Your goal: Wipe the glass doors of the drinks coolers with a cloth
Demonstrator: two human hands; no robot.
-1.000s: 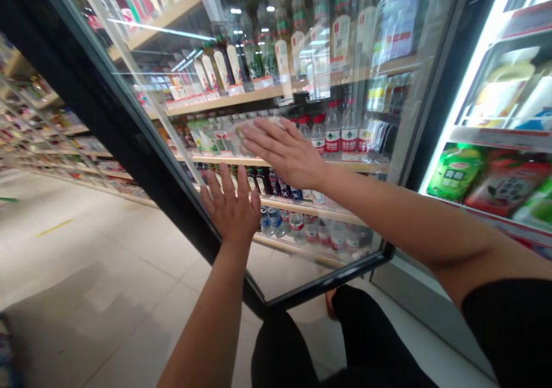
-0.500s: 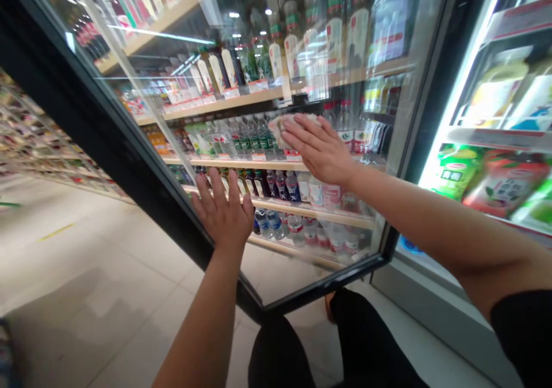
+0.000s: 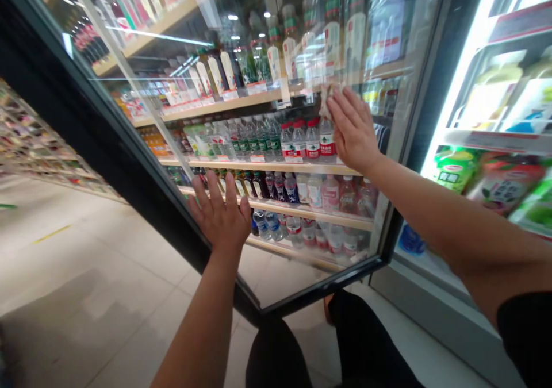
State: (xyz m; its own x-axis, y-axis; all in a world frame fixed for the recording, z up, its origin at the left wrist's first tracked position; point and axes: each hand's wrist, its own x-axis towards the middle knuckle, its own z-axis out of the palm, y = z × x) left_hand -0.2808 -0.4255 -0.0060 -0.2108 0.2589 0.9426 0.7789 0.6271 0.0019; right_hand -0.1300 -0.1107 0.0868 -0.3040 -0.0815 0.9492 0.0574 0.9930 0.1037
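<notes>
A glass door (image 3: 284, 284) with a black frame stands open in front of me. My left hand (image 3: 222, 212) lies flat near the frame's left side, fingers spread, holding nothing. Higher up and to the right, my right hand (image 3: 356, 129) presses a pale cloth (image 3: 326, 105) against the pane. Most of the cloth is hidden under the palm and fingers; only a strip shows past the fingertips. Behind the glass, red-capped water bottles (image 3: 298, 141) and other drinks stand on wooden shelves.
At the right is the lit cooler with bottles (image 3: 494, 92) and green and red bags (image 3: 457, 169) on its racks. Store shelving (image 3: 43, 141) runs along the far left. Pale floor tiles (image 3: 129, 273) lie below, and my knees (image 3: 278, 353) are close to the door's bottom edge.
My right hand has slid to the right across the glass with the cloth, uncovering the red-capped bottles. My left hand has stayed almost in place.
</notes>
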